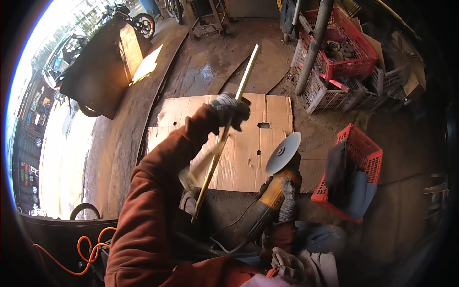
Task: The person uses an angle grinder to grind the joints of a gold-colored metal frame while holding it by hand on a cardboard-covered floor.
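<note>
My left hand (230, 111), in a grey knit glove, grips a long brass-coloured metal rod (247, 71) near its middle. The rod slants from lower left to upper right, over a flattened cardboard sheet (248, 143) on the floor. My right hand (287, 191), also gloved, holds a yellow and black angle grinder (267, 203) by its body. The grinder's grey disc (283, 153) points up and sits to the right of the rod, not touching it. A rust-coloured sleeve (153, 201) covers my left arm.
A red crate (368, 153) with dark cloths stands at the right. More red and white crates (334, 62) and a grey pole (313, 45) are stacked at the back right. An orange cable (91, 248) loops at lower left. A dark slab (103, 64) and a motorcycle (134, 19) stand at upper left.
</note>
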Demonstrator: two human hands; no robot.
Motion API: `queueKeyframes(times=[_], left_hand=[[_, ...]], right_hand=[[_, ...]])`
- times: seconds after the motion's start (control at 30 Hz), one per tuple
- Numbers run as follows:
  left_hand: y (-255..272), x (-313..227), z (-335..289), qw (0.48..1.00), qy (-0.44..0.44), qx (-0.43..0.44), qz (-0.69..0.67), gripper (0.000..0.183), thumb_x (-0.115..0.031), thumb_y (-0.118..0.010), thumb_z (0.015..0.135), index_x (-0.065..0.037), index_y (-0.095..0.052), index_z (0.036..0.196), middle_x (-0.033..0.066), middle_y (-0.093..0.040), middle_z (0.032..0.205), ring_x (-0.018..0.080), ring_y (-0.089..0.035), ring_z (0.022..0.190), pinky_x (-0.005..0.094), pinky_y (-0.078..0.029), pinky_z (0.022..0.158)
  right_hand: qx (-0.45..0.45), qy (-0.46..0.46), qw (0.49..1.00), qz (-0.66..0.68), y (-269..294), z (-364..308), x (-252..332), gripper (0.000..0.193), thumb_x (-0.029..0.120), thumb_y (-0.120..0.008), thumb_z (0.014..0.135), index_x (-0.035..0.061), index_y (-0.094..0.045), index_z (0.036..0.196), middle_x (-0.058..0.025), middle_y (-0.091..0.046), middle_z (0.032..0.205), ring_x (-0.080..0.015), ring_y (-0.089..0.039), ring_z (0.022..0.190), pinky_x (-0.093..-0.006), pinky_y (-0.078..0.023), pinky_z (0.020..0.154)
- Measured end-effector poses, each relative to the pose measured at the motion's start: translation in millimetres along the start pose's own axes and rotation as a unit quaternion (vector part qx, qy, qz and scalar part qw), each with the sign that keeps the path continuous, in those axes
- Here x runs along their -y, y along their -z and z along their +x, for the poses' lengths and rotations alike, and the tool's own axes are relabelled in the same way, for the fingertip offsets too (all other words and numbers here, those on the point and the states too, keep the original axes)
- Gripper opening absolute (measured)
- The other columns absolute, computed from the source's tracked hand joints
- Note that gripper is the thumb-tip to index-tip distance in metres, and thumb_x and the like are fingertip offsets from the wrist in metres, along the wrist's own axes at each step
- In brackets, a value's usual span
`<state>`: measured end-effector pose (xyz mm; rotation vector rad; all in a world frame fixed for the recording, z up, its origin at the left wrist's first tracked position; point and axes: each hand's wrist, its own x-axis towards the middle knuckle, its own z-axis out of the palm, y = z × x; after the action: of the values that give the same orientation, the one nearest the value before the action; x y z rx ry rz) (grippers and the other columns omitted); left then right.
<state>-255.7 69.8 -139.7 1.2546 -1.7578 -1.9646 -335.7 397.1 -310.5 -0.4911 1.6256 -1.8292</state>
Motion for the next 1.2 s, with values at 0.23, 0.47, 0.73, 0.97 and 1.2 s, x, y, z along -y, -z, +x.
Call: queueKeyframes(times=[0.23,0.47,0.73,0.97,1.2], left_hand=[[61,-101,-16,0.978,-0.121,-0.008,-0.169,0.037,-0.042,-0.059,0.097,-0.005,-0.065,0.095,-0.0037,-0.038,0.054,0.0126,-0.038,0.043,0.0318,-0.034,0.043],[98,-159,-99,0.890,-0.341,-0.257,-0.158,0.051,-0.049,-0.063,0.089,0.001,-0.068,0.085,0.0019,-0.047,0.053,0.0163,-0.044,0.039,0.0372,-0.048,0.040],[77,-104,-121,0.822,-0.390,-0.380,-0.168,0.057,-0.052,-0.060,0.092,0.001,-0.067,0.072,0.0077,-0.054,0.053,0.0201,-0.049,0.037,0.0338,-0.039,0.033],[140,-71,-158,0.822,-0.407,-0.374,-0.137,0.050,-0.045,-0.055,0.097,-0.001,-0.065,0.077,0.0067,-0.053,0.053,0.0197,-0.049,0.038,0.0342,-0.042,0.035],[133,-70,-218,0.828,-0.379,-0.374,-0.177,0.056,-0.056,-0.054,0.095,-0.001,-0.066,0.091,0.0046,-0.052,0.055,0.0199,-0.050,0.043,0.0361,-0.045,0.041]], right_hand=[[-0.066,0.032,0.997,0.025,26,8,26,0.035,0.014,-0.065,0.090,0.0050,-0.055,0.122,-0.0072,-0.059,0.113,-0.0210,-0.059,0.102,-0.0318,-0.048,0.091],[-0.041,0.038,0.997,0.053,2,-11,31,0.034,0.015,-0.063,0.092,0.0054,-0.054,0.123,-0.0074,-0.058,0.114,-0.0221,-0.059,0.104,-0.0325,-0.047,0.094],[-0.022,0.035,0.996,0.078,-15,-12,43,0.032,0.016,-0.061,0.093,0.0059,-0.054,0.123,-0.0077,-0.057,0.116,-0.0235,-0.058,0.105,-0.0332,-0.046,0.096],[0.093,-0.037,0.980,0.172,-94,-39,26,0.031,0.017,-0.059,0.095,0.0063,-0.054,0.123,-0.0079,-0.057,0.117,-0.0246,-0.058,0.107,-0.0338,-0.045,0.099],[0.243,0.173,0.953,-0.045,-155,-70,115,0.074,0.005,-0.076,0.080,0.0064,-0.027,0.136,-0.0107,-0.055,0.126,-0.0231,-0.058,0.115,-0.0359,-0.043,0.102]])
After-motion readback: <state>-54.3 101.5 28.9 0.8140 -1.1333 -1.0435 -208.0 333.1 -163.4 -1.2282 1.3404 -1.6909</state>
